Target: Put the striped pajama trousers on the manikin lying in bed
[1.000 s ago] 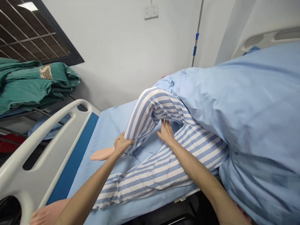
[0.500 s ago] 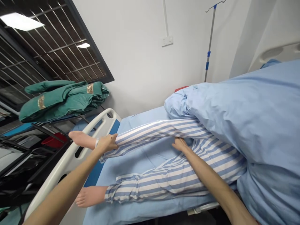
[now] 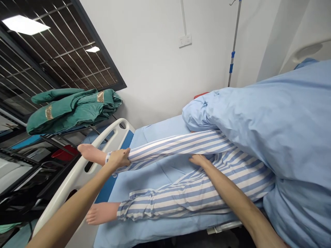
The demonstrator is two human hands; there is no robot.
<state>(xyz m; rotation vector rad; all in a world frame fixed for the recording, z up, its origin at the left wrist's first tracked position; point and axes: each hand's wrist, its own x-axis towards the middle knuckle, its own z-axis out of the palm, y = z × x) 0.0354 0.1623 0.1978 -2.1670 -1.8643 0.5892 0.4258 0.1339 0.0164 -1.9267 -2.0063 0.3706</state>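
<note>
Left hand (image 3: 119,158) clamping top leg (image 3: 181,146) near ankle, right hand (image 3: 199,159) lying open on other leg (image 3: 181,198); both legs lying straight, blanket (image 3: 258,120) at 2 o'clock.

The bed (image 3: 152,230) has a pale blue sheet (image 3: 176,165), and on it lie trousers (image 3: 191,186) in blue and white stripes, partly under a plain pale blue blanket (image 3: 258,137). A dark blue strip (image 3: 113,179) edges the bed beside its white rail (image 3: 77,175). Left of the bed sits green cloth (image 3: 72,110) with a gold-patterned patch (image 3: 100,97), above something red (image 3: 62,154).
</note>
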